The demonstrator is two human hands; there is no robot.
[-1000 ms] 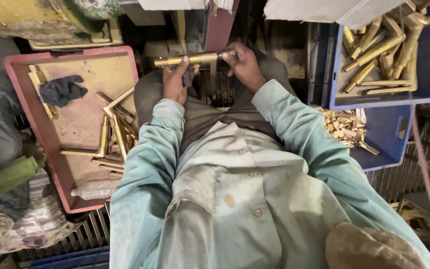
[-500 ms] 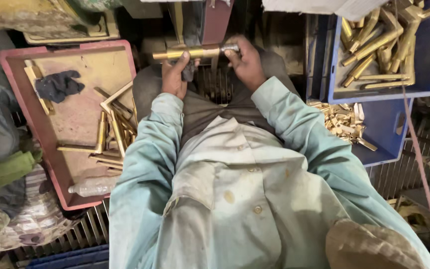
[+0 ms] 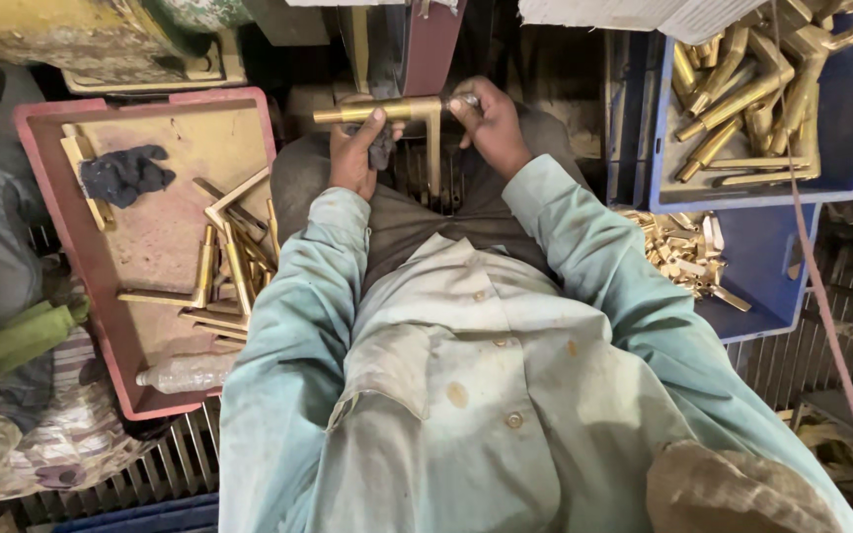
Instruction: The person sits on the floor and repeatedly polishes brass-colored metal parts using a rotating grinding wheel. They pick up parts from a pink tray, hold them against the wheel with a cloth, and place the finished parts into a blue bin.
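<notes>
Fig.: brass T-fitting (image 3: 392, 111) held horizontally w/ both hands against the upright sanding belt (image 3: 431, 44), above the lap. Vs. a second ago, the side leg has been rotated to hang down, probably presenting a new face to the belt. Left hand (image 3: 355, 153) grips the shaft w/ a dark rag; right hand (image 3: 491, 123) pinches the far end. Fitting: yellow, dull, unpolished. Red tray (image 3: 46, 212) at left, blue crate (image 3: 846, 118) at right, both w/ similar parts.

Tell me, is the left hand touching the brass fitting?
Touching: the head view shows the left hand with its fingers pressed against the brass fitting.
</notes>
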